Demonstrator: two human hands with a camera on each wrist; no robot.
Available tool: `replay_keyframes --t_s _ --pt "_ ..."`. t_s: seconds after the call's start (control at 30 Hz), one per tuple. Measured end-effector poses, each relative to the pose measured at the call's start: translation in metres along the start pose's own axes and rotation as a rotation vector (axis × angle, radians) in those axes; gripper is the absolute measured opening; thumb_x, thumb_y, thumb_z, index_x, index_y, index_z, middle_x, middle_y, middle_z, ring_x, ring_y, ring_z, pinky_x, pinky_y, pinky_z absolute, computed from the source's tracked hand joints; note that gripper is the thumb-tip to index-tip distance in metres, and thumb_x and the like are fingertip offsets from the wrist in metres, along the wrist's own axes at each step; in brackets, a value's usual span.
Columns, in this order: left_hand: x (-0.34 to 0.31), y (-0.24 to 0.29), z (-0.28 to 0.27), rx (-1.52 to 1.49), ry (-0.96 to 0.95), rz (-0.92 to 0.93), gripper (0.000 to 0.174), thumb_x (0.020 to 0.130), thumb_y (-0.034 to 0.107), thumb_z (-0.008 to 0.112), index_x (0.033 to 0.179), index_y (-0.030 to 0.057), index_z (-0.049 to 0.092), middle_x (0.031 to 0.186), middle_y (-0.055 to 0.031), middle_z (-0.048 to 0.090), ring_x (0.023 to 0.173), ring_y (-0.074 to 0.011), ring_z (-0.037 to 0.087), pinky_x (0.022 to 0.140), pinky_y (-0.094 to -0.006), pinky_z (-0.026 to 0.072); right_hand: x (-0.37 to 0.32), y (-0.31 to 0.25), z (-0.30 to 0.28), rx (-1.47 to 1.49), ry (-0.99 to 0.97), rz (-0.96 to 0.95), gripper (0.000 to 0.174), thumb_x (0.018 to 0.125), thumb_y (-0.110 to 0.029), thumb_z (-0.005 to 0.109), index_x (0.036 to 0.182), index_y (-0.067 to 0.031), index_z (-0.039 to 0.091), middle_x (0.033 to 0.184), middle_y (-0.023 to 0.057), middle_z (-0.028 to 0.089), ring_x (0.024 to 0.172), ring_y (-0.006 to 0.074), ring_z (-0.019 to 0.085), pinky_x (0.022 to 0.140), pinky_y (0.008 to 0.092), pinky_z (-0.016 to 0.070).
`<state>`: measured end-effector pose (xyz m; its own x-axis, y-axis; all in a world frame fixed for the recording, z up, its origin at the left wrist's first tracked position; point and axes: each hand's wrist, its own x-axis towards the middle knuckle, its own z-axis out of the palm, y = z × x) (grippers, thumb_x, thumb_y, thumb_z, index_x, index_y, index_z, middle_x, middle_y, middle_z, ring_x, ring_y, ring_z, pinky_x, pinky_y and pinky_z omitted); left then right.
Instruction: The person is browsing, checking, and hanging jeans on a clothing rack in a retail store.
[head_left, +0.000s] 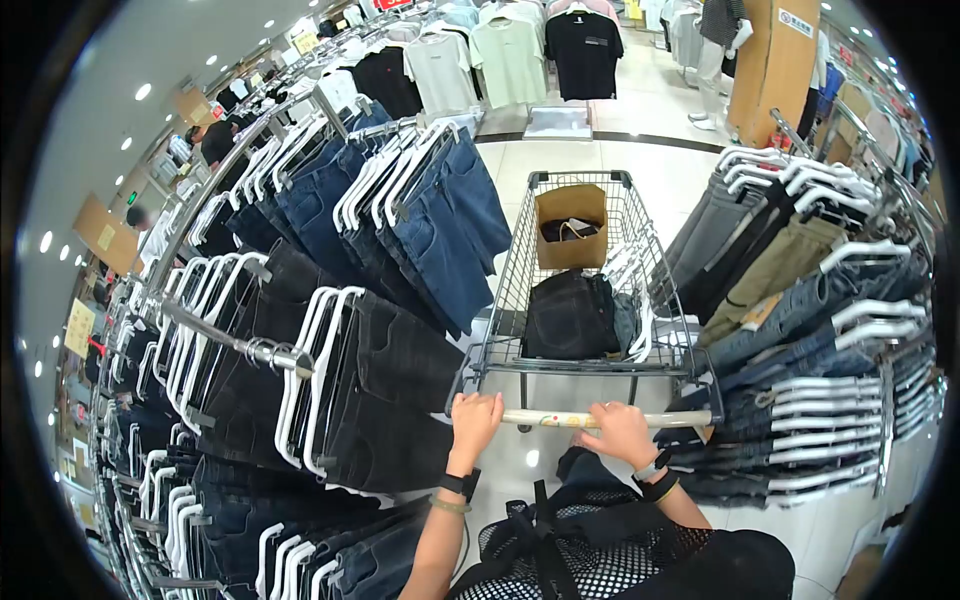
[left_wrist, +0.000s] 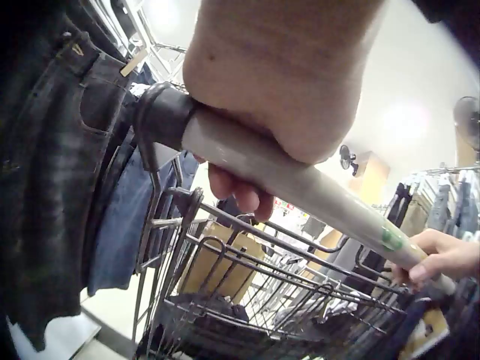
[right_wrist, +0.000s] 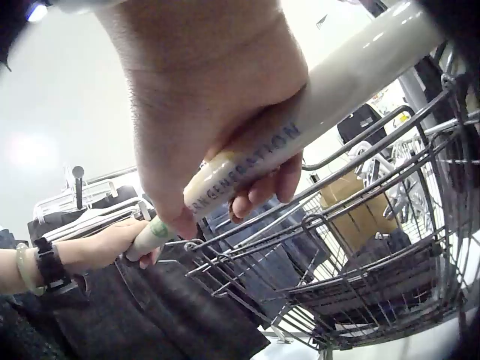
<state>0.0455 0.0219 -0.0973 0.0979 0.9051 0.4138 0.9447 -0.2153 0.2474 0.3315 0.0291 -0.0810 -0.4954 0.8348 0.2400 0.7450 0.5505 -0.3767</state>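
Both hands hold the pale handlebar (head_left: pixel 545 418) of a wire shopping cart (head_left: pixel 510 290). The left hand (head_left: pixel 477 425) grips its left end, fingers curled under the bar in the left wrist view. Farther right along the bar, the right hand (head_left: pixel 617 434) wraps round it; in the right wrist view its fingertips (right_wrist: pixel 262 192) show below the printed lettering. Inside the cart lie folded dark jeans (head_left: pixel 570 315), with white hangers (head_left: pixel 640 300) at their right. An open brown paper bag (head_left: pixel 571 225) stands at the cart's far end, with dark items inside.
Racks of jeans on white hangers crowd the left side, the nearest black jeans (head_left: pixel 395 390) close to the cart. On the right hangs another rack of trousers (head_left: pixel 790 260). Ahead are a black T-shirt (head_left: pixel 583 55) on display, a wooden pillar (head_left: pixel 775 70) and pale tiled floor (head_left: pixel 665 160).
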Motion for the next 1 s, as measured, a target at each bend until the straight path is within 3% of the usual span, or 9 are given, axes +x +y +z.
replay_keyframes --t_s 0.3,0.43,0.5,0.57,0.63,0.7,0.77,0.87,1.0 --pt "-0.093 0.046 -0.023 -0.061 0.061 -0.029 0.036 0.090 0.020 0.058 0.056 0.0071 0.057 0.056 -0.0092 0.056 0.057 -0.0273 0.054 0.062 -0.0405 0.0366 -0.086 -0.032 -0.001 0.014 0.011 -0.014 0.041 0.073 -0.047 0.072 0.076 -0.0077 0.061 0.066 0.0099 0.061 0.066 0.0288 0.064 0.055 0.0417 0.0490" --pt "-0.130 0.049 -0.027 -0.004 0.082 -0.010 0.035 0.089 0.019 0.059 0.056 0.0070 0.057 0.055 -0.0093 0.056 0.057 -0.0274 0.054 0.062 -0.0411 0.0362 -0.107 -0.049 -0.019 0.054 -0.224 0.047 0.049 0.081 -0.056 0.066 0.088 -0.0073 0.068 0.073 0.0133 0.065 0.073 0.0320 0.066 0.062 0.0431 0.0515" --pt "-0.155 0.062 -0.037 0.056 -0.030 -0.055 0.033 0.087 0.021 0.060 0.056 0.0077 0.061 0.056 -0.0098 0.059 0.057 -0.0265 0.057 0.062 -0.0411 0.0369 -0.116 -0.051 -0.027 0.175 -0.323 0.119 0.052 0.084 -0.057 0.063 0.094 -0.0071 0.069 0.078 0.0162 0.068 0.078 0.0340 0.067 0.067 0.0440 0.0529" --pt "-0.171 0.071 -0.045 0.023 -0.026 -0.075 0.033 0.086 0.020 0.060 0.056 0.0078 0.061 0.056 -0.0095 0.059 0.056 -0.0261 0.057 0.062 -0.0408 0.0367 -0.107 -0.051 -0.044 0.307 -0.473 0.158 0.045 0.086 -0.050 0.064 0.089 -0.0057 0.064 0.079 0.0156 0.069 0.076 0.0351 0.067 0.068 0.0423 0.0526" --pt "-0.190 0.080 -0.052 -0.011 -0.032 -0.117 0.033 0.086 0.020 0.060 0.056 0.0080 0.061 0.055 -0.0092 0.058 0.055 -0.0257 0.056 0.062 -0.0404 0.0365 -0.085 -0.052 -0.043 0.297 -0.404 0.042 0.036 0.087 -0.038 0.067 0.093 -0.0029 0.062 0.076 0.0150 0.069 0.075 0.0343 0.067 0.067 0.0403 0.0522" --pt "-0.206 0.083 -0.061 0.033 -0.055 -0.117 0.034 0.087 0.018 0.060 0.055 0.0076 0.059 0.055 -0.0089 0.057 0.054 -0.0266 0.054 0.063 -0.0410 0.0350 -0.052 -0.059 -0.047 0.340 -0.434 0.089 0.032 0.086 -0.033 0.068 0.092 -0.0026 0.062 0.077 0.0143 0.069 0.073 0.0344 0.067 0.066 0.0403 0.0518" --pt "-0.221 0.091 -0.070 0.039 -0.069 -0.119 0.032 0.084 0.016 0.061 0.054 0.0082 0.058 0.054 -0.0082 0.056 0.053 -0.0260 0.054 0.062 -0.0411 0.0349 -0.028 -0.056 -0.032 0.303 -0.407 0.042 0.030 0.087 -0.032 0.067 0.091 -0.0028 0.061 0.076 0.0138 0.068 0.072 0.0348 0.066 0.066 0.0418 0.0512" --pt "-0.246 0.101 -0.083 0.044 -0.092 -0.153 0.028 0.081 0.018 0.063 0.054 0.0096 0.059 0.053 -0.0053 0.056 0.053 -0.0234 0.055 0.060 -0.0398 0.0363 0.017 -0.051 0.022 0.125 -0.480 -0.053 0.030 0.084 -0.033 0.067 0.091 -0.0042 0.064 0.085 0.0158 0.068 0.084 0.0357 0.065 0.073 0.0446 0.0511" --pt "-0.272 0.110 -0.089 0.072 -0.175 -0.224 0.027 0.076 0.018 0.065 0.051 0.0111 0.056 0.050 -0.0046 0.053 0.051 -0.0234 0.054 0.057 -0.0405 0.0356 0.065 -0.007 0.150 0.274 -0.563 -0.064 0.034 0.083 -0.032 0.067 0.096 -0.0011 0.065 0.090 0.0179 0.067 0.092 0.0355 0.064 0.080 0.0447 0.0512"
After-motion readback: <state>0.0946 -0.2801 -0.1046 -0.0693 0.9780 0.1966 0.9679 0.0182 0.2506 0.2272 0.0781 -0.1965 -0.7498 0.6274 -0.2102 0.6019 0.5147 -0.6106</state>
